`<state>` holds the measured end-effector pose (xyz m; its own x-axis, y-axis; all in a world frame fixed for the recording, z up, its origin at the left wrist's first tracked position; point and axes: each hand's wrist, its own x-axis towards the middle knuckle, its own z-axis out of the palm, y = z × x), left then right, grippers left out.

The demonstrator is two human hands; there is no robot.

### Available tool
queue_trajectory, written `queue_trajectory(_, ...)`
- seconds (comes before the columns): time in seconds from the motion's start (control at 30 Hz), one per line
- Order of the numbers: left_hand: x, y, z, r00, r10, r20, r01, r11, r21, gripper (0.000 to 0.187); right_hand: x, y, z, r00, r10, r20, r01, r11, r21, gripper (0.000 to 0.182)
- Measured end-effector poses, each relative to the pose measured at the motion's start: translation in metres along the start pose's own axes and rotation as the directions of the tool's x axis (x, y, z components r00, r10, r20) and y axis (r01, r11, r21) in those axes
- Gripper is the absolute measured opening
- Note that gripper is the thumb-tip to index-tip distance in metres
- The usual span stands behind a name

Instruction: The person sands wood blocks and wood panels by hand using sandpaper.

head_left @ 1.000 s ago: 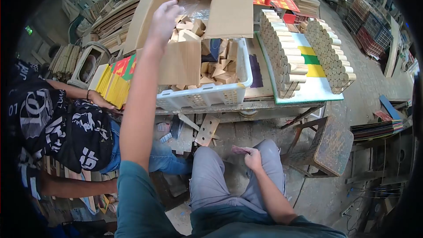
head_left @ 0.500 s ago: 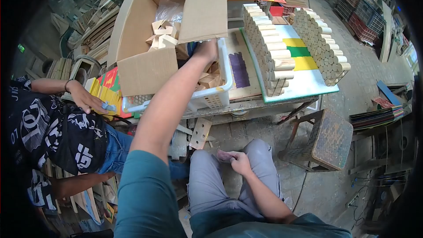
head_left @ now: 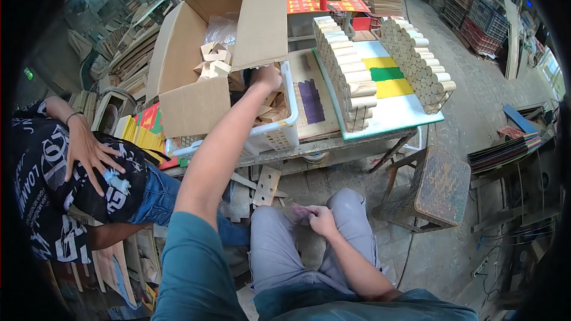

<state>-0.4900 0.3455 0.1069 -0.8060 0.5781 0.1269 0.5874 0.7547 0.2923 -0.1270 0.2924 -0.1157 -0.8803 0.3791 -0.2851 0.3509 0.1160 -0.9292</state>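
Note:
My left hand (head_left: 267, 76) is over a white plastic basket (head_left: 289, 95), at the edge of a cardboard box flap (head_left: 260, 18). Its fingers are mostly hidden, with something dark and blue beside them that I cannot make out. Wooden blocks (head_left: 275, 109) lie in the basket below my wrist. More pale blocks (head_left: 214, 62) and a clear plastic bag (head_left: 221, 28) sit in the open cardboard box (head_left: 193, 104). Low between my knees, my right hand (head_left: 323, 222) is closed on a pinkish cloth (head_left: 302, 212).
A co-worker (head_left: 89, 166) sits at the left, one hand spread on the belly, near yellow pieces (head_left: 140, 135). Stacked wooden cylinders (head_left: 348, 71) stand on a white and green-edged board (head_left: 410, 117). A worn stool (head_left: 443, 187) is at the right; a red table (head_left: 297, 1) is behind.
The view has shifted slightly, so the bench scene sits lower and further left. The co-worker's hand has moved from the yellow pieces to the belly. My right hand still holds the cloth.

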Motion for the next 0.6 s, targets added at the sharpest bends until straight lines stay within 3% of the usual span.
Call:
queue_trajectory(0.07, -0.026, 0.007, -0.018, 0.997, -0.057, -0.060, 0.058, 0.998, 0.011, 0.041, -0.004, 0.000, 0.001, 1.000, -0.021, -0.010, 0.021, 1.000, -0.011, 0.036)
queue_trajectory(0.1, -0.055, 0.013, -0.033, 0.981, 0.042, -0.190, -0.043, 0.999, 0.000, 0.045, -0.004, -0.001, 0.001, 1.000, -0.013, -0.003, 0.013, 1.000, -0.024, 0.037)
queue_trajectory(0.13, -0.076, 0.016, -0.055, 0.996, 0.016, -0.086, -0.027, 0.991, -0.128, 0.051, -0.004, -0.002, 0.000, 1.000, -0.005, 0.003, 0.005, 0.999, -0.039, 0.039)
queue_trajectory(0.17, -0.108, 0.022, -0.067, 0.960, 0.113, -0.255, -0.134, 0.989, -0.065, 0.048, -0.003, -0.004, -0.001, 1.000, -0.016, 0.006, 0.016, 0.999, -0.038, 0.039)
queue_trajectory(0.2, -0.135, 0.022, -0.073, 0.950, 0.119, -0.287, -0.197, 0.946, -0.259, 0.043, -0.004, -0.005, -0.002, 0.999, -0.037, 0.030, 0.036, 0.999, 0.037, 0.042)
queue_trajectory(0.23, -0.162, 0.022, -0.077, 0.941, 0.118, -0.318, -0.257, 0.860, -0.441, 0.039, -0.005, -0.006, -0.002, 0.997, -0.057, 0.053, 0.050, 0.992, 0.112, 0.046)
queue_trajectory(0.3, -0.232, 0.042, -0.090, 0.988, 0.017, -0.156, -0.148, 0.437, -0.887, 0.037, -0.005, 0.003, 0.004, 0.991, -0.124, 0.041, 0.106, 0.948, 0.299, 0.053)
queue_trajectory(0.33, -0.258, 0.043, -0.081, 0.985, 0.022, -0.172, -0.168, 0.373, -0.912, 0.038, -0.002, 0.011, 0.010, 0.987, -0.163, -0.002, 0.150, 0.901, 0.407, 0.056)
queue_trajectory(0.4, -0.301, 0.030, -0.040, 0.999, -0.035, 0.030, 0.033, 0.085, -0.996, 0.039, -0.007, -0.003, 0.003, 0.972, -0.227, -0.068, 0.237, 0.932, 0.275, 0.059)
queue_trajectory(0.43, -0.315, 0.022, -0.014, 0.995, -0.047, 0.086, 0.089, 0.081, -0.993, 0.039, -0.010, -0.007, 0.001, 0.958, -0.260, -0.118, 0.282, 0.922, 0.266, 0.059)
queue_trajectory(0.47, -0.329, 0.013, 0.017, 0.988, -0.079, 0.133, 0.132, -0.028, -0.991, 0.041, -0.012, -0.012, 0.000, 0.942, -0.292, -0.168, 0.327, 0.911, 0.251, 0.061)
queue_trajectory(0.5, -0.343, 0.005, 0.044, 0.978, -0.109, 0.179, 0.164, -0.138, -0.977, 0.043, -0.016, -0.017, -0.001, 0.939, -0.277, -0.201, 0.332, 0.882, 0.334, 0.061)
queue_trajectory(0.53, -0.355, -0.001, 0.066, 0.969, -0.112, 0.219, 0.202, -0.144, -0.969, 0.043, -0.020, -0.025, -0.003, 0.932, -0.269, -0.243, 0.350, 0.844, 0.407, 0.062)
queue_trajectory(0.6, -0.365, -0.009, 0.103, 0.960, -0.191, 0.204, 0.158, -0.232, -0.960, 0.052, -0.032, -0.038, -0.009, 0.857, -0.393, -0.334, 0.489, 0.825, 0.284, 0.063)
